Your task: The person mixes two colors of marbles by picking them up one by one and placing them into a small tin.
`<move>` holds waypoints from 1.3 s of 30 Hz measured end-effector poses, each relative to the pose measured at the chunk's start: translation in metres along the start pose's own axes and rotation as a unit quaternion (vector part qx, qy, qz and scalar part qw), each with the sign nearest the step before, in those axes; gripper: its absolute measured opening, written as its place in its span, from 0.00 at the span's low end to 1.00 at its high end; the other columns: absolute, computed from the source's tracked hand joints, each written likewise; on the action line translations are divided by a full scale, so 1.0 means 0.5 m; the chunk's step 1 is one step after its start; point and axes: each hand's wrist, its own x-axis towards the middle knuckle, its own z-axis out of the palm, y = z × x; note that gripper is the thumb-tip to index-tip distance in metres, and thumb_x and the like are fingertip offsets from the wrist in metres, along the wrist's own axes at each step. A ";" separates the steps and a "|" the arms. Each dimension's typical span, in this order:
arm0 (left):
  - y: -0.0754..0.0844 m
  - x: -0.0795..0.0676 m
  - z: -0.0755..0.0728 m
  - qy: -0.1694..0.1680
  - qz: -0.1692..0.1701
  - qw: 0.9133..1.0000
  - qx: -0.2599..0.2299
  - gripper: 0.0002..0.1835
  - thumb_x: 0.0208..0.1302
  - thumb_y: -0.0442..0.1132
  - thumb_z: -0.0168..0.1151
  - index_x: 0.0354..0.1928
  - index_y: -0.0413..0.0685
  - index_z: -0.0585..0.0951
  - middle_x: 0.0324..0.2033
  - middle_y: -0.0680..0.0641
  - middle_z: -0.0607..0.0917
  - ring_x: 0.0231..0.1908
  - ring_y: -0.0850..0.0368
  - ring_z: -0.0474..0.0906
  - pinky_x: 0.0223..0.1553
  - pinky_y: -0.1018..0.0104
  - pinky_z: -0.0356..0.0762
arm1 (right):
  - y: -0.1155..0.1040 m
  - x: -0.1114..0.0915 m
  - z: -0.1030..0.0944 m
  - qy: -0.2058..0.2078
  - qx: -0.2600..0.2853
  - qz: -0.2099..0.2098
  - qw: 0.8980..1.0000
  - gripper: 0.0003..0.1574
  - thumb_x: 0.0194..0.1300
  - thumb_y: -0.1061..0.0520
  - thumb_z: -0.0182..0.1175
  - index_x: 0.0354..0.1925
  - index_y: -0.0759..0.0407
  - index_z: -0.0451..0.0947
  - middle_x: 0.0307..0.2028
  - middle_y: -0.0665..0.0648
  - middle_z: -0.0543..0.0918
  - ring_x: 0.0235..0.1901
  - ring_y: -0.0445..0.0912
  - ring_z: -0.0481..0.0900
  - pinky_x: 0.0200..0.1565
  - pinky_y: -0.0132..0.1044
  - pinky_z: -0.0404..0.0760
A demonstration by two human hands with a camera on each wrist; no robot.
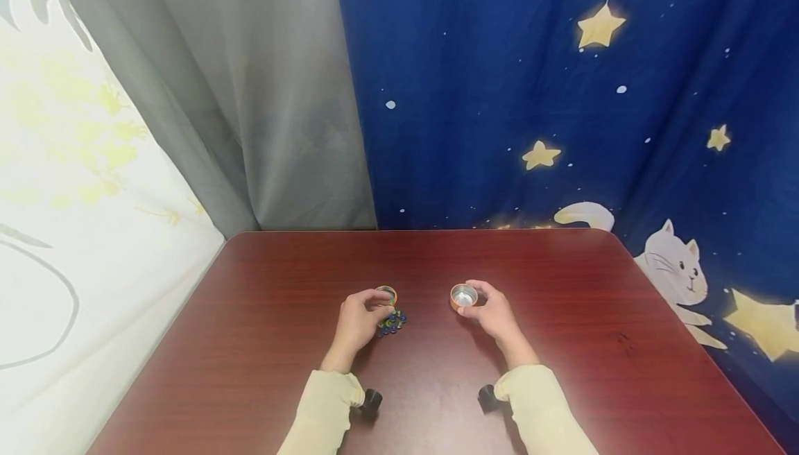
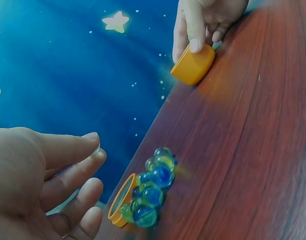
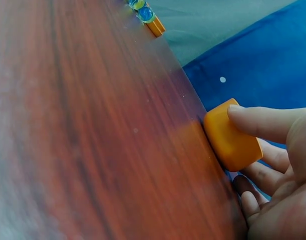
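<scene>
My right hand (image 1: pixel 495 311) grips a small round orange tin (image 1: pixel 464 295) between thumb and fingers. Its silvery inside faces up in the head view, and its smooth orange wall (image 3: pixel 230 137) shows in the right wrist view. My left hand (image 1: pixel 358 320) hovers beside a cluster of glass marbles (image 1: pixel 391 322), fingers loosely bent, with nothing visible held. The marbles are clear with blue and yellow-green swirls (image 2: pixel 153 195). Right behind them lies a shallow round orange-rimmed lid (image 2: pixel 124 200), partly covered by the left fingers in the head view.
Everything stands on a dark red wooden table (image 1: pixel 499 261). A grey curtain (image 1: pixel 293 94) and a blue curtain with stars (image 1: pixel 474 94) hang behind its far edge. Pale patterned fabric (image 1: pixel 93 233) is on the left. Black wrist cameras (image 1: pixel 371 403) sit at both sleeves.
</scene>
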 end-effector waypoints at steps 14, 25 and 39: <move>0.029 0.011 0.031 -0.005 0.029 1.000 -0.009 0.08 0.45 0.40 0.66 0.31 0.55 0.81 0.23 0.58 0.79 0.25 0.64 0.76 0.27 0.67 0.71 | -0.002 0.004 -0.002 -0.002 -0.003 -0.003 1.000 0.37 0.35 0.61 0.70 0.48 0.50 0.71 0.45 0.52 0.75 0.47 0.49 0.68 0.48 0.47 0.60; 0.050 0.024 0.066 -0.004 0.018 1.000 -0.021 0.08 0.44 0.40 0.67 0.30 0.56 0.81 0.22 0.59 0.80 0.24 0.61 0.75 0.24 0.67 0.71 | 0.000 0.002 -0.002 -0.008 -0.001 0.000 1.000 0.37 0.35 0.60 0.70 0.48 0.49 0.71 0.46 0.52 0.75 0.48 0.49 0.67 0.49 0.47 0.59; 0.061 0.039 0.099 -0.023 0.028 0.999 -0.038 0.08 0.43 0.39 0.68 0.28 0.54 0.80 0.21 0.59 0.80 0.22 0.65 0.75 0.29 0.70 0.71 | -0.001 -0.003 0.003 -0.006 0.003 -0.006 1.000 0.37 0.35 0.61 0.70 0.48 0.51 0.71 0.44 0.54 0.76 0.46 0.49 0.68 0.49 0.47 0.60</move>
